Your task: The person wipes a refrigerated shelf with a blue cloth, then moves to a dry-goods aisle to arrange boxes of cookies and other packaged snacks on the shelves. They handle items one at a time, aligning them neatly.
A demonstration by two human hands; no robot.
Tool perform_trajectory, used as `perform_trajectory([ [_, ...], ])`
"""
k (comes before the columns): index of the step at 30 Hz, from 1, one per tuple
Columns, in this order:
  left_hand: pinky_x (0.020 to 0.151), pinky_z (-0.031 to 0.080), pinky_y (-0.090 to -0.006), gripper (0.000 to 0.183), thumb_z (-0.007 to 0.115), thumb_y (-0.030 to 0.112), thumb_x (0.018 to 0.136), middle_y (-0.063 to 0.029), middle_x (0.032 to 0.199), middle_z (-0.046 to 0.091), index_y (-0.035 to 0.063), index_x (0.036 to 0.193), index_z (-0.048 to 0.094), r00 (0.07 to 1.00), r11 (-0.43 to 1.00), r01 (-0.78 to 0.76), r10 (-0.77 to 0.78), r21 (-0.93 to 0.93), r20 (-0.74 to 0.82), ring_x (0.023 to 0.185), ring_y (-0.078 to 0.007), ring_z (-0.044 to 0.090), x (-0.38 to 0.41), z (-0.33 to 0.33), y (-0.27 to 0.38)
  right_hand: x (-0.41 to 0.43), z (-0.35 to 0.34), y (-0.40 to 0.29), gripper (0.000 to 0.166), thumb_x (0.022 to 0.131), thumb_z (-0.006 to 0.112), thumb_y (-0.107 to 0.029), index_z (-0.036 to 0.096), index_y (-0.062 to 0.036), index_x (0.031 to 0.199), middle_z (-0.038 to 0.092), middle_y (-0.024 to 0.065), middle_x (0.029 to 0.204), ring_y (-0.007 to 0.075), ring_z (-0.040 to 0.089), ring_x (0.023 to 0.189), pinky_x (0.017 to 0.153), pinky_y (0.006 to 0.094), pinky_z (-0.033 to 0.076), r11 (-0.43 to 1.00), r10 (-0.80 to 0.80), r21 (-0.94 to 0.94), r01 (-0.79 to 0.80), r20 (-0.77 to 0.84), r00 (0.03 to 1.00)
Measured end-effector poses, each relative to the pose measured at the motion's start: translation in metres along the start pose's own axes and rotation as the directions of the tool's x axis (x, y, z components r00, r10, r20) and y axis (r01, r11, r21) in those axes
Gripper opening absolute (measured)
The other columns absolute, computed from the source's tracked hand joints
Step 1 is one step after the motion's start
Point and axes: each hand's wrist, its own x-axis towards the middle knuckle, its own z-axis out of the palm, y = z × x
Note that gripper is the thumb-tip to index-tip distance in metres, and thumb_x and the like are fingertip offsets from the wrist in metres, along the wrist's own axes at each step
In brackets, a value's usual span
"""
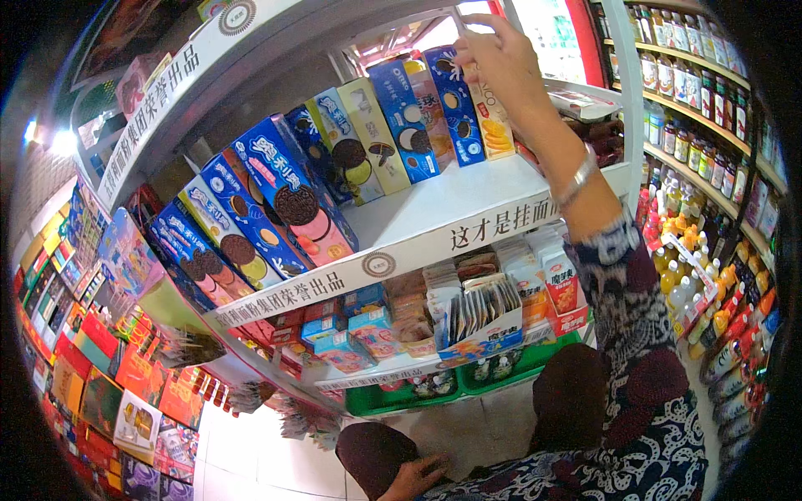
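Note:
My right hand [498, 56] is raised at the top of the shelf, fingers bent, over the upper end of a yellow-and-white biscuit box [492, 119]. Whether the fingers grip that box or only touch it cannot be told. Left of it stands a blue Oreo box [460, 113], then another blue Oreo box [401, 119] and a pale green box [373, 138]. Nearer the shelf's front left stand several more Oreo boxes, one with a pink lower part [301, 194]. My left hand [418, 477] rests low by my knee, with nothing seen in it.
The white shelf edge [432, 250] runs across the middle. Below it are snack packets in a display box [482, 313] and green trays [401, 401]. Bottles line shelves [695, 100] at the right. Gift boxes [100, 401] stand at the lower left.

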Motion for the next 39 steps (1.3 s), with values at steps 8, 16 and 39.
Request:
perform_trajectory([
  [8, 0.07, 0.052, -0.0384, 0.024, 0.059, 0.02, 0.087, -0.0182, 0.092, 0.067, 0.0062, 0.105, 0.066, 0.981, 0.966, 0.19, -0.193, 0.174, 0.002, 0.082, -0.0308, 0.066, -0.029, 0.015, -0.044, -0.275, -0.013, -0.027, 0.028, 0.09, 0.055, -0.024, 0.061, -0.0067, 0.111, 0.065, 0.0152, 0.092, 0.0299, 0.065, 0.076, 0.068, 0.0409, 0.052, 0.832, -0.455, 0.52, -0.196, 0.84, 0.296],
  [16, 0.072, 0.051, -0.0365, 0.02, 0.06, 0.017, 0.086, -0.0168, 0.09, 0.066, 0.0016, 0.097, 0.066, 0.962, 0.929, 0.272, -0.262, 0.251, -0.073, 0.083, -0.0304, 0.065, -0.037, 0.065, -0.021, -0.445, -0.023, 0.081, 0.027, 0.089, 0.054, -0.024, 0.061, -0.0062, 0.109, 0.065, 0.0143, 0.094, 0.0278, 0.063, 0.083, 0.073, 0.039, 0.049, 0.766, -0.354, 0.264, -0.586, 0.934, -0.042],
  [39, 0.087, 0.046, -0.0375, 0.039, 0.065, 0.025, 0.083, -0.0121, 0.107, 0.064, 0.0025, 0.116, 0.06, 0.403, -0.221, 0.899, 0.753, 0.377, -0.521, 0.099, -0.0219, 0.059, 0.25, -0.431, 0.456, -0.469, -0.045, 0.068, 0.021, 0.082, 0.056, -0.014, 0.064, -0.0049, 0.099, 0.065, 0.017, 0.089, 0.0362, 0.062, 0.081, 0.073, 0.0482, 0.05, 0.863, -0.289, 0.218, -0.456, 0.953, -0.093],
])
